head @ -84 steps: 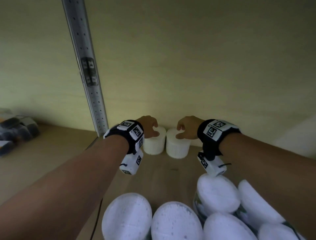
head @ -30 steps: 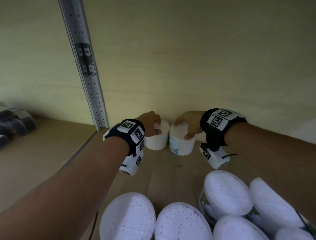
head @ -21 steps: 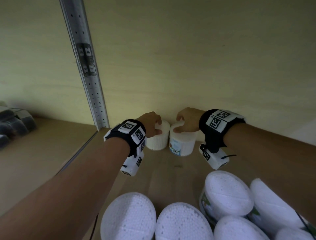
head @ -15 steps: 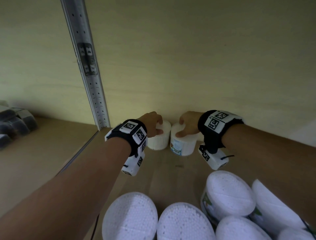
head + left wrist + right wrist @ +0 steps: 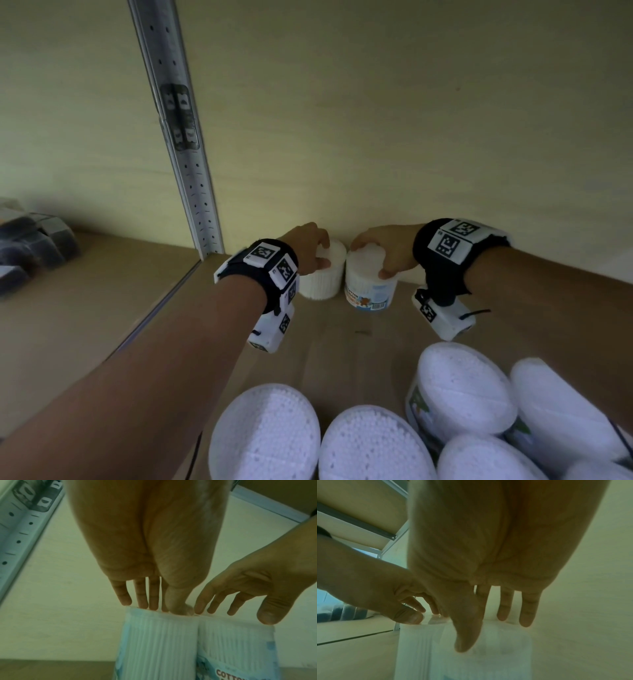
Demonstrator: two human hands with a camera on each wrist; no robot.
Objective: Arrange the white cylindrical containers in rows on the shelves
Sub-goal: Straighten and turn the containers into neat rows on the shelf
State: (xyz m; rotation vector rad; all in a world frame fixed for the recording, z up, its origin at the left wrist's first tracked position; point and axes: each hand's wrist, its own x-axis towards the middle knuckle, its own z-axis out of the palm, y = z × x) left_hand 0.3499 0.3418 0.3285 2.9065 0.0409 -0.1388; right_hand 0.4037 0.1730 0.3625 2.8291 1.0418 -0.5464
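Two white containers sit side by side at the back of the shelf [image 5: 342,342], touching, close to the back wall — left container [image 5: 323,274], right container [image 5: 371,284] w/ its printed label facing me. My left hand [image 5: 308,248] grips the top of the left one, fingers and thumb curled over the rim; my right hand [image 5: 387,251] grips the right one the same way. More containers [image 5: 459,390] crowd the front edge, near me. Risk, imo: pulling my arms back could clip the front ones and knock them off; a sloppy release could leave this pair crooked.
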